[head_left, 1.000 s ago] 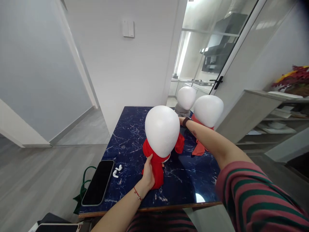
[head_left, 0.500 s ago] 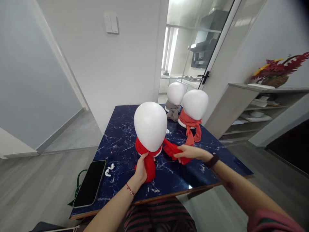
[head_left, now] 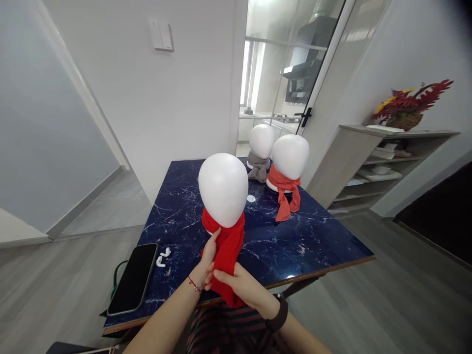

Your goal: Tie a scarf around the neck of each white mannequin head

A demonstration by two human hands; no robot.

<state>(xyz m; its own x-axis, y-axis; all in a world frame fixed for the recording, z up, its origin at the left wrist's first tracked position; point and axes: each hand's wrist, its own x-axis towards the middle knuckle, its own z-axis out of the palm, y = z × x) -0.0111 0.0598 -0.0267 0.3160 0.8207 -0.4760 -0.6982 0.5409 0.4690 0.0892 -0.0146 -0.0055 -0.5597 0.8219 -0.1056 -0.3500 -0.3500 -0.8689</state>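
A white foam mannequin head (head_left: 223,189) stands near the front of a dark blue marble table (head_left: 313,241). A red scarf (head_left: 227,248) is wrapped round its neck, both ends hanging down in front. My left hand (head_left: 206,263) grips the scarf just under the head, fingers closed on the cloth. My right hand (head_left: 241,287) pinches the lower ends near the table's front edge. Behind stand two more white heads, one with an orange scarf (head_left: 284,192), one with a grey scarf (head_left: 258,169).
A black phone (head_left: 133,278) lies at the table's left front, with white earbuds (head_left: 162,256) beside it. A shelf unit (head_left: 372,162) with red flowers (head_left: 409,101) stands on the right. A glass door (head_left: 295,73) is behind the table.
My right hand has come back from behind the head, brought the scarf's free end round the right side and drawn it down over the front. My left hand stayed on the scarf.
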